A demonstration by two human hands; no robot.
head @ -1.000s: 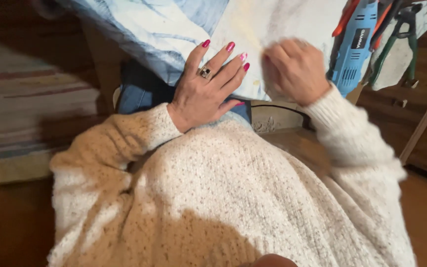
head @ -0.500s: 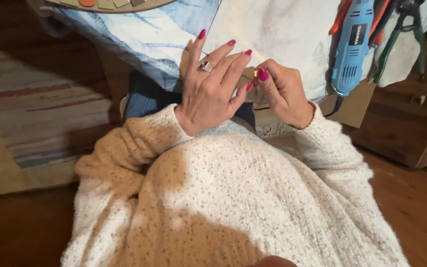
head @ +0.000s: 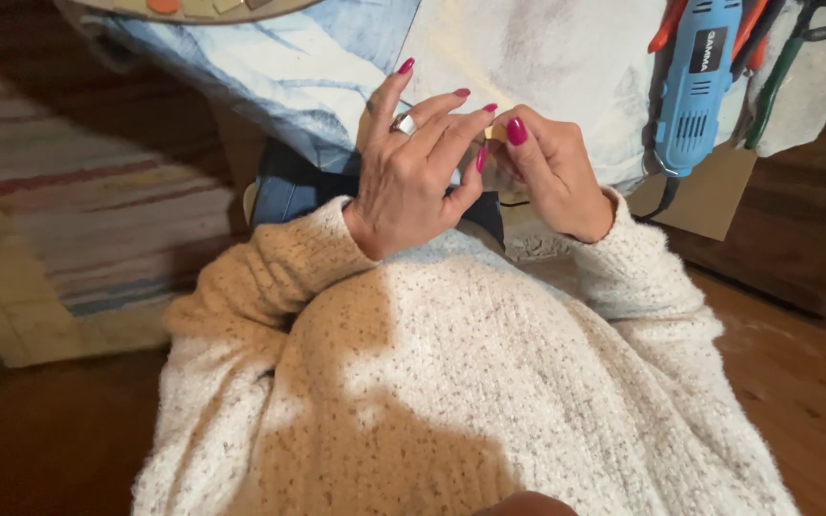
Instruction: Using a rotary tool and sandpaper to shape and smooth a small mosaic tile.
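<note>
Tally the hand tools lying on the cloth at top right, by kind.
Blue corded rotary power tool: 1
Orange-handled pliers: 1, partly hidden by the rotary tool
Green-handled nippers: 1
Total: 3

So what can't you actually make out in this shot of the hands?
Head view only:
- The small pale piece pinched by the right hand: mostly hidden by fingertips, kind unclear.
- Left hand: its palm side faces away.
- Blue power tool and green-handled pliers: cut off by the top edge.
- Tiled round board: only a sliver shows.
</note>
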